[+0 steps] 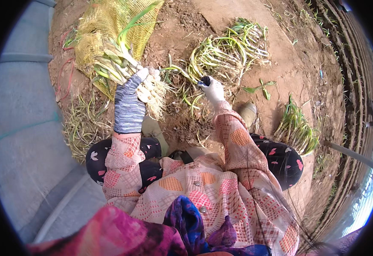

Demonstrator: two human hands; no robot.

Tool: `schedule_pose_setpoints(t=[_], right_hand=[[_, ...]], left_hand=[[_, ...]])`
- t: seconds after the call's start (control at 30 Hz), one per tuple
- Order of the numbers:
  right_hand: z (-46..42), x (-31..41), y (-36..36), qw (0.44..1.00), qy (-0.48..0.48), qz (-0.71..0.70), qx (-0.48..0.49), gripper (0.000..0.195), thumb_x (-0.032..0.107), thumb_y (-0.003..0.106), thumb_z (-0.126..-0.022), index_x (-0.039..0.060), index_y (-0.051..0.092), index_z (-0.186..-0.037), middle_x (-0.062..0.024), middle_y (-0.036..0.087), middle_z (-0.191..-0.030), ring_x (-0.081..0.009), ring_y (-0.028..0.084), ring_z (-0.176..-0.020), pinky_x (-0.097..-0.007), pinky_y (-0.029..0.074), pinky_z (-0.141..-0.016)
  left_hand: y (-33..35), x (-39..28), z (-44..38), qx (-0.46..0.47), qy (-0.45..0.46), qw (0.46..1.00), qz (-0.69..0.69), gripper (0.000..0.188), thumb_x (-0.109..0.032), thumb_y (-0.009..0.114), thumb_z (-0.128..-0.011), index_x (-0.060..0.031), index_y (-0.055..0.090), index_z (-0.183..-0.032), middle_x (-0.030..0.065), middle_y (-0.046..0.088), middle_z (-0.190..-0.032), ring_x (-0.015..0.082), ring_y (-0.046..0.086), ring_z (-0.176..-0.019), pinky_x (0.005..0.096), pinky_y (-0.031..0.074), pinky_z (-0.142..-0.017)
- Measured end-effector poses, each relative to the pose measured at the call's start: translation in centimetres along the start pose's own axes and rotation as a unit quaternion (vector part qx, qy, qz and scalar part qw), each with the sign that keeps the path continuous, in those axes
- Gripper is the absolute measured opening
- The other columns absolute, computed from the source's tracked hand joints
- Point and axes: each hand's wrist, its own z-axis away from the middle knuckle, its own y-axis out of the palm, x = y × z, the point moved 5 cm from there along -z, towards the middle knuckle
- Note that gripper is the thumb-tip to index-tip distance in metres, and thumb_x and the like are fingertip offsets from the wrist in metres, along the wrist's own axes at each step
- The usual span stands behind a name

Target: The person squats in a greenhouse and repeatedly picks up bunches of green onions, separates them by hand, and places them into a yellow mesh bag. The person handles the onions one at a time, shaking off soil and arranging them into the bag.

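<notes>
My left hand (130,99), in a grey-striped knit glove, grips a bundle of pulled allium plants (117,65) that look like green garlic or scallions. Their white bulbs and pale, stringy roots (154,99) point right, and one long green leaf (138,19) sticks up above the rest. To the right, my right hand (213,89) wears a white-coated glove, with dark blue at the fingertips. Its fingers close on the end of a yellow-green stalk (186,75), just below a large heap of similar plants (224,54).
A yellow mesh sack (135,35) lies beyond my left hand. Loose stalks and leaves (84,124) are piled by my left knee; another bunch (296,128) lies by my right knee. Plastic sheeting (26,105) stands at left. Furrowed soil (356,73) and a pole (352,156) are at right.
</notes>
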Motion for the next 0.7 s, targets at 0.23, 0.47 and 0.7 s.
schedule_pose_setpoints(t=[0.23,0.47,0.7], right_hand=[[-3.2,-3.1,0.6,0.899,-0.011,0.437,0.013,0.043,0.033,0.072,-0.075,0.0183,0.061,-0.115,-0.0092,0.057,-0.117,-0.0253,0.05,-0.116,-0.0436,0.037,-0.096],[-4.4,-9.7,0.0,0.941,0.042,-0.336,0.027,0.025,0.021,0.07,-0.085,0.0079,0.067,-0.106,-0.0015,0.065,-0.083,-0.0086,0.057,-0.072,-0.0252,0.047,-0.067],[-5.3,-6.4,-4.4,0.995,0.003,0.009,-0.097,0.03,0.026,0.07,-0.081,0.011,0.07,-0.108,-0.0082,0.071,-0.089,-0.0196,0.066,-0.076,-0.0328,0.051,-0.073]], left_hand=[[-0.2,2.0,-1.7,0.082,-0.15,0.982,0.086,0.013,-0.005,0.062,-0.086,-0.0002,0.064,-0.097,0.0075,0.067,-0.085,0.013,0.063,-0.072,0.0224,0.05,-0.063],[2.4,0.5,-1.1,0.083,-0.133,0.985,0.074,0.03,-0.002,0.057,-0.091,0.012,0.051,-0.117,0.0112,0.061,-0.096,0.0012,0.053,-0.069,0.009,0.041,-0.05],[3.4,1.0,-1.1,0.098,-0.199,0.964,0.145,0.02,-0.004,0.057,-0.089,0.0044,0.059,-0.108,0.0079,0.063,-0.09,0.0034,0.056,-0.064,0.0113,0.04,-0.048]])
